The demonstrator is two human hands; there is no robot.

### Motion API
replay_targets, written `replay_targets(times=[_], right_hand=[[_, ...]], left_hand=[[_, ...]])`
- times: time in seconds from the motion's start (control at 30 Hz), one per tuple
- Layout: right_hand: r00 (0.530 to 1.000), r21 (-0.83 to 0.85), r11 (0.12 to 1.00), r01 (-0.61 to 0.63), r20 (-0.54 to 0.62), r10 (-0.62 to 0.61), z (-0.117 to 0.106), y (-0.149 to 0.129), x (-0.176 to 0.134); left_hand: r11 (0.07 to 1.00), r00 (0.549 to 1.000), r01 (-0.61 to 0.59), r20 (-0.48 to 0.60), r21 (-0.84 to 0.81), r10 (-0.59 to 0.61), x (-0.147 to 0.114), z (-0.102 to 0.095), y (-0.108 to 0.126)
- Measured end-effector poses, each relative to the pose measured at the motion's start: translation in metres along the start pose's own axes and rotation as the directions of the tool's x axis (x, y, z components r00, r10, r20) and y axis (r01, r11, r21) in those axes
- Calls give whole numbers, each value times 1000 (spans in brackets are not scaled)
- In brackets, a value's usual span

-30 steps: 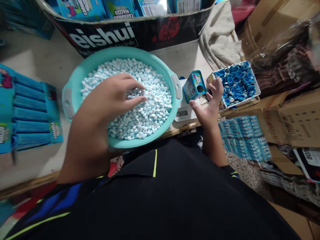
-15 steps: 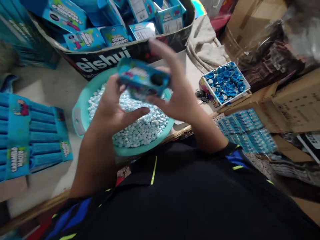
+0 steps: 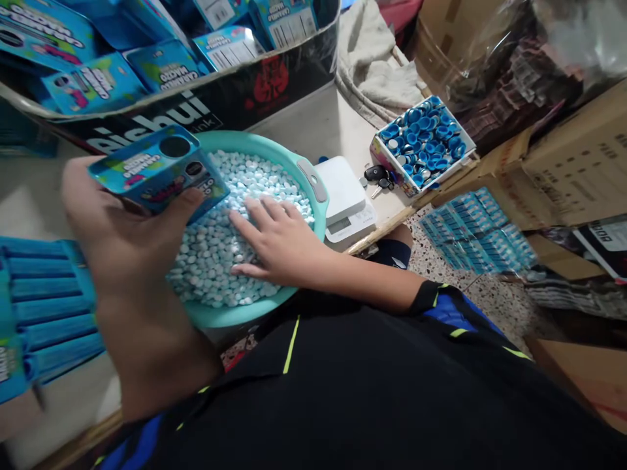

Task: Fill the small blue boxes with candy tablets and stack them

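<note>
My left hand (image 3: pixel 132 241) is closed around a blue candy box (image 3: pixel 151 163) with a round dark hole at one end of its top face. It holds the box tilted above the left side of a turquoise basin (image 3: pixel 321 219). Small pale blue and white candies (image 3: pixel 210 267) fill the basin. My right hand (image 3: pixel 279 241) lies on the candies with its fingers spread, palm down, and grips nothing that I can see.
A black carton (image 3: pixel 294 68) full of blue candy boxes stands behind the basin. Right of it are a white kitchen scale (image 3: pixel 343 196), car keys (image 3: pixel 379 176) and a box of blue caps (image 3: pixel 426 143). Stacked flat blue boxes (image 3: pixel 49 307) lie at left.
My right hand has let go of the candy box and come down onto the candies. My left hand has carried the box left, and the view has shifted to the right.
</note>
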State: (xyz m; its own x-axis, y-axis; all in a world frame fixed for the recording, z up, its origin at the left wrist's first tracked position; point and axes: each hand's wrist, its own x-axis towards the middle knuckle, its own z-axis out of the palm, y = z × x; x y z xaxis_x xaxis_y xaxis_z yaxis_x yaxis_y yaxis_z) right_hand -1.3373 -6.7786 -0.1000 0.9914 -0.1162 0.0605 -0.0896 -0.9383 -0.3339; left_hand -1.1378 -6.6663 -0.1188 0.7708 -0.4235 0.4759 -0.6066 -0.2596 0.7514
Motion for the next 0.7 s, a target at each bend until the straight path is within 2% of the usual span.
replay_targets(times=[0.07, 0.13, 0.37, 0.57, 0.7], right_hand=[[999, -8, 999, 39, 19, -38, -2, 0, 4], [998, 0, 998, 63, 31, -63, -3, 1, 7], [994, 21, 996, 91, 62, -93, -2, 7, 16], [991, 192, 980, 57, 106, -78, -5, 22, 31], [997, 315, 947, 68, 2, -72, -16, 26, 30]], left_hand=[[993, 995, -95, -8, -76, 95, -3, 0, -4], [988, 992, -128, 2, -81, 129, -7, -1, -3], [978, 987, -54, 135, -203, 82, -14, 8, 22], [971, 970, -32, 228, -235, 87, -17, 13, 25], [975, 980, 15, 199, -222, 30, -19, 10, 26]])
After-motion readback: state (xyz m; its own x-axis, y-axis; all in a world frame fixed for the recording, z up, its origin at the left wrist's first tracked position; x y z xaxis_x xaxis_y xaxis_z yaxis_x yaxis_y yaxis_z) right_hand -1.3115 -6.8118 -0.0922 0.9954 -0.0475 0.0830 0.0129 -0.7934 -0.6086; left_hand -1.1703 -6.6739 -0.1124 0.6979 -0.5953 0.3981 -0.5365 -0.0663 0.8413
